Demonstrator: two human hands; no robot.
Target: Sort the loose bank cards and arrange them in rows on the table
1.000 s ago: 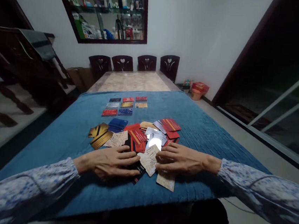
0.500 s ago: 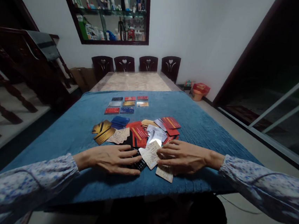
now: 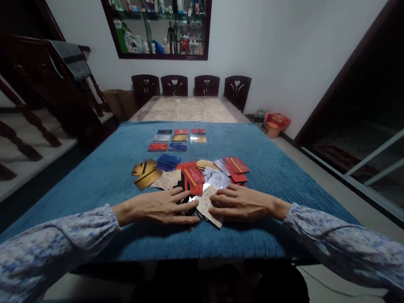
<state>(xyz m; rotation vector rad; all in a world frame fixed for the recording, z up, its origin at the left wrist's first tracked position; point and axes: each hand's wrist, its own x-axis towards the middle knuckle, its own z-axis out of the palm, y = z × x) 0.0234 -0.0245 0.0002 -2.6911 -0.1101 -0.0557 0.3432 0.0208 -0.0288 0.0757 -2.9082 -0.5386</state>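
Observation:
Palm down, my left hand (image 3: 166,206) lies with fingers stretched over dark cards at the near side of a loose pile. My right hand (image 3: 245,203) rests flat from the other side, its fingertips on pale patterned cards (image 3: 207,203). Both hands have their fingers apart, and the cards beneath them are partly covered. Around them in the pile are gold cards (image 3: 147,175), blue cards (image 3: 168,162), beige cards (image 3: 168,180), red cards (image 3: 193,175), silvery cards (image 3: 215,177) and a striped red card (image 3: 236,165) at the right.
Beyond the pile, several cards (image 3: 179,138) lie in neat rows on the blue cloth (image 3: 115,162). The cloth covers the near part of a long marble-look table (image 3: 188,107). Dark chairs (image 3: 174,85) stand at its far end, and a stair railing (image 3: 16,81) is at the left.
My hands have come slightly closer together. The pale cards under my right fingers have shifted left, over the dark cards by my left hand. The camera view has turned a little left.

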